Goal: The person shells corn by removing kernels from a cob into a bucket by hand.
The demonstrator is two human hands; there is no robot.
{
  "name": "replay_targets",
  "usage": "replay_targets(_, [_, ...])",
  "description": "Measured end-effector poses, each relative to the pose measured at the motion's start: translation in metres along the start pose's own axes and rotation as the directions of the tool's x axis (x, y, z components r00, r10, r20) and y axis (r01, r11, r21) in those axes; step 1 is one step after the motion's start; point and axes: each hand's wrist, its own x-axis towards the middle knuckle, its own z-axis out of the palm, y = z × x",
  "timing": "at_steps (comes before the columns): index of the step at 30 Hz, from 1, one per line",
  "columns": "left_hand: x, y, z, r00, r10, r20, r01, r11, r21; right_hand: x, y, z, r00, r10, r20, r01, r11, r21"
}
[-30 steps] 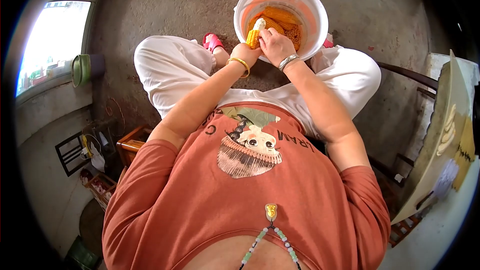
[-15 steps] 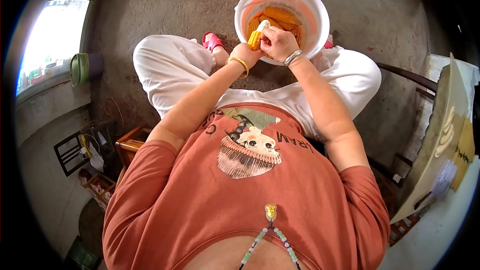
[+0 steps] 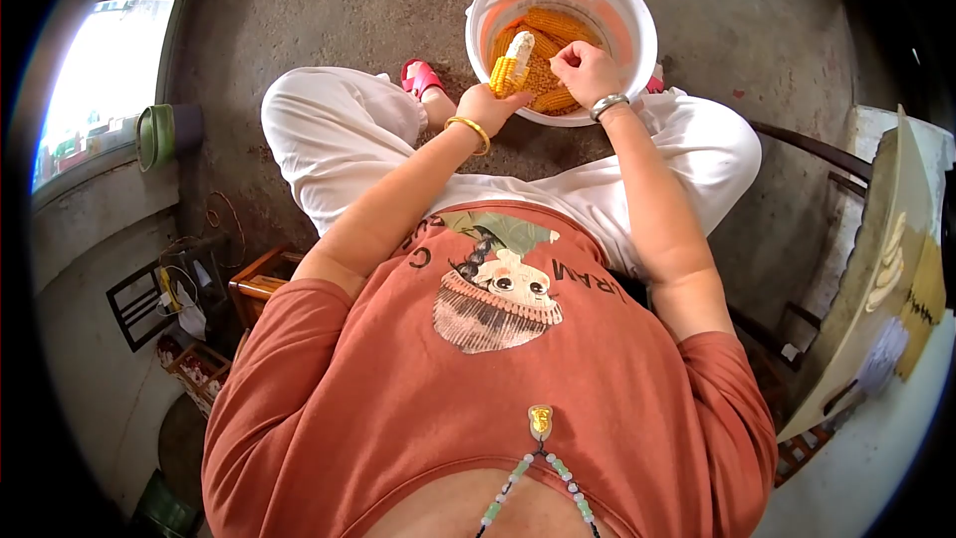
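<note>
My left hand (image 3: 488,107), with a gold bangle at the wrist, is closed round the lower end of a corn cob (image 3: 506,76). The cob's upper part is bare and white, while yellow kernels cover the part nearest the hand. To its right, apart from the cob, my right hand (image 3: 587,72) is held over the bucket with its fingers pinched together; what they hold, if anything, is too small to make out. Inside the white bucket (image 3: 642,35) below lie several yellow cobs (image 3: 560,24) and loose kernels.
The bucket stands on the concrete floor (image 3: 329,15) between my knees. A wooden stool (image 3: 261,286) is at the left, near a green container (image 3: 155,138) by the window. On the right, a board (image 3: 846,339) leans beside dark furniture legs.
My right hand has come away from the cob and moved right, over the bucket's right side. The left hand still holds the cob, whose bare white part now shows more fully.
</note>
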Motion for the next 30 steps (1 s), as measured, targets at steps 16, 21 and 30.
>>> replay_targets(16, [-0.009, 0.008, -0.013, 0.926, -0.132, 0.352, 0.287, 0.854, -0.434, -0.01, -0.016, 0.014, 0.9, -0.402, 0.169, 0.413, 0.91, -0.039])
replay_targets(21, [-0.007, 0.012, -0.015, 0.922, -0.18, 0.342, 0.305, 0.883, -0.357, -0.01, -0.017, 0.012, 0.869, -0.456, 0.192, 0.476, 0.877, -0.072])
replay_targets(30, [-0.01, 0.02, -0.015, 0.932, -0.16, 0.325, 0.275, 0.896, -0.347, -0.014, -0.024, 0.015, 0.906, -0.367, 0.211, 0.396, 0.911, -0.117])
